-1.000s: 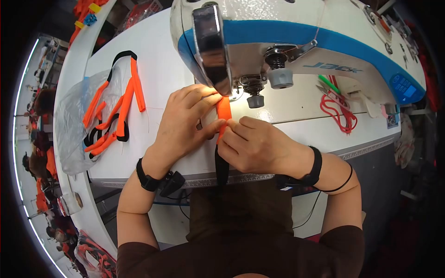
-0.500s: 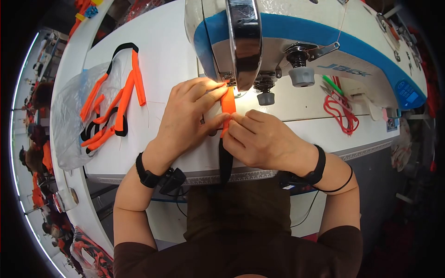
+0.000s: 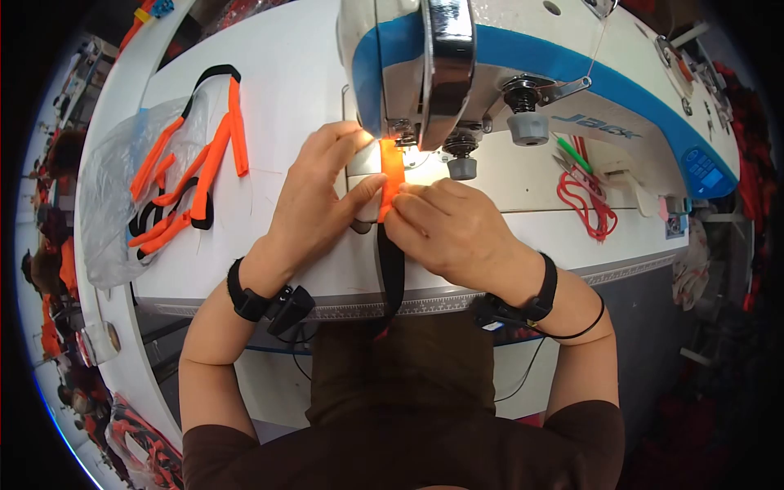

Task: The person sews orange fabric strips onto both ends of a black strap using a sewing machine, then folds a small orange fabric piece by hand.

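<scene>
An orange fabric strip (image 3: 393,173) runs under the needle area of a white and blue sewing machine (image 3: 506,57). From its near end a black strap (image 3: 391,265) hangs over the table's front edge. My left hand (image 3: 322,184) lies beside the strip on the left, thumb at the strip's edge, fingers spread with their tips near the presser foot. On the other side my right hand (image 3: 449,224) pinches the strip's lower part, fingers curled. The presser foot is partly hidden by the machine head.
Orange and black straps (image 3: 216,155) lie on a clear plastic bag (image 3: 110,196) at the left. Right of the needle are red cord (image 3: 584,204), scissors (image 3: 572,167) and a green-handled tool (image 3: 574,153). A ruler tape (image 3: 343,310) lines the table's front edge.
The whole view has shifted slightly. My left fingers have moved apart from the strip's top, leaving the thumb at its edge. The right hand keeps its pinch.
</scene>
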